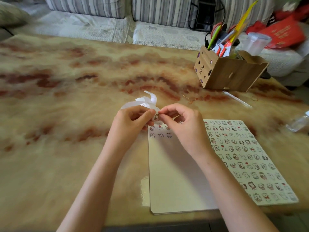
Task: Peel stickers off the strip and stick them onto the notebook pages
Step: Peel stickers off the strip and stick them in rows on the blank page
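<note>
The notebook (175,173) lies open on the table (66,97), close to the near edge and a bit to the right. Its left page is mostly bare, with a few small stickers (160,134) in rows at the top. Its right page (242,156) is full of little animal stickers from top to bottom. Both hands are held up just over the top of the left page, with their fingertips almost touching. The left hand (132,121) has its fingers curled and pinches the white strip (147,102). The used part of the strip curls up in a crumpled loop behind that hand. The right hand (182,124) pinches one sticker (156,117) with thumb and first finger, right at the end of the strip. Farther back, near the far right corner of the table, stands a wooden box (225,74) stuffed with pens (215,36). Past the far edge is a striped sofa (83,25), with a red bag (284,34) on it at the right.
</note>
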`<state>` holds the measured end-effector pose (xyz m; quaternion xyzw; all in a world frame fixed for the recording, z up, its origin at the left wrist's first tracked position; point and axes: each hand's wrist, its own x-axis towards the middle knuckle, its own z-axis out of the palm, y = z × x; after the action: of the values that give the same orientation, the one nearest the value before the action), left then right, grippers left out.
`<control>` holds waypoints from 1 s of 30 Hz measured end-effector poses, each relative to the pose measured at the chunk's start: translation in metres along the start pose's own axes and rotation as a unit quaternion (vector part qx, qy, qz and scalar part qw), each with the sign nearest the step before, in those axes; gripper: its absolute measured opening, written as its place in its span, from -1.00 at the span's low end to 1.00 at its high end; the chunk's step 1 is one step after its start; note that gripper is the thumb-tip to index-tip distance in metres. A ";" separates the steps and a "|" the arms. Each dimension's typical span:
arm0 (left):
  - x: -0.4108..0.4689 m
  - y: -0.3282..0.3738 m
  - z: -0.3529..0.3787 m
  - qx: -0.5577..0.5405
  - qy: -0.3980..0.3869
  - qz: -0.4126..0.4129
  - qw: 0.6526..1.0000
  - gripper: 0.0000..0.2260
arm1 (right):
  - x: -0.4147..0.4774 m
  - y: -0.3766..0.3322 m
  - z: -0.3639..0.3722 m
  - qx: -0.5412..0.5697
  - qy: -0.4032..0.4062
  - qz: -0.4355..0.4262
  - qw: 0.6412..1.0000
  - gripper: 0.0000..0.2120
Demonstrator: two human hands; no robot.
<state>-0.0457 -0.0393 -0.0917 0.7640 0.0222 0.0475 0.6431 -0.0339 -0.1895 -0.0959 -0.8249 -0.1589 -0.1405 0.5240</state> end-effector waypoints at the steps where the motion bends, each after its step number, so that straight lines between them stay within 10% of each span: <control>1: 0.000 0.000 0.000 0.001 0.002 0.002 1.000 -0.83 | 0.000 0.000 0.000 -0.003 0.002 0.001 1.000 -0.91; 20: -0.002 0.000 0.000 0.036 0.040 -0.022 0.998 -0.81 | -0.002 -0.004 -0.004 -0.074 -0.027 -0.049 0.996 -0.96; 30: -0.002 -0.001 0.000 0.063 0.058 -0.025 0.996 -0.81 | 0.004 0.006 -0.040 0.013 -0.128 0.242 0.962 -0.93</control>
<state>-0.0482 -0.0390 -0.0929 0.7982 0.0816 0.0744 0.5922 -0.0305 -0.2280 -0.0825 -0.8428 -0.0221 0.0990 0.5285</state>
